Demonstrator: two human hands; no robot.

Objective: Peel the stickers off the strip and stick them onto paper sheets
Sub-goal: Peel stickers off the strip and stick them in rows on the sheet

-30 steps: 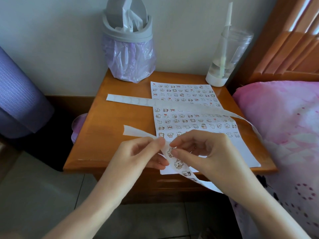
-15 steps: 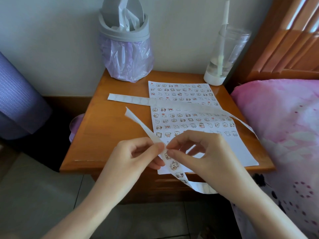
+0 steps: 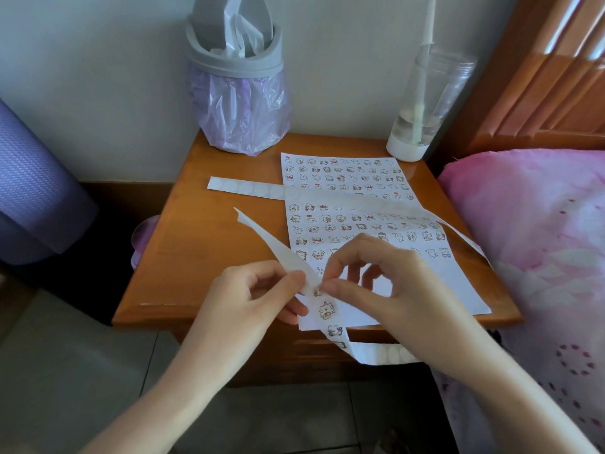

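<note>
A long white sticker strip with small cartoon stickers hangs over the front edge of the wooden nightstand. My left hand pinches the strip between thumb and fingers, its free end pointing up and left. My right hand pinches a sticker on the strip just beside the left thumb. Behind the hands lie two white paper sheets, covered with rows of stuck cartoon stickers. An emptied length of strip runs across the sheets from left to right.
A grey bin with a purple liner stands at the back left of the nightstand. A clear plastic cup with a straw stands at the back right. A pink bed cover lies to the right, a purple rolled mat to the left.
The strip's free end has swung from lying leftward to pointing up and away. Both hands have kept their pinch and shifted slightly; the right fingers are arched higher over the strip.
</note>
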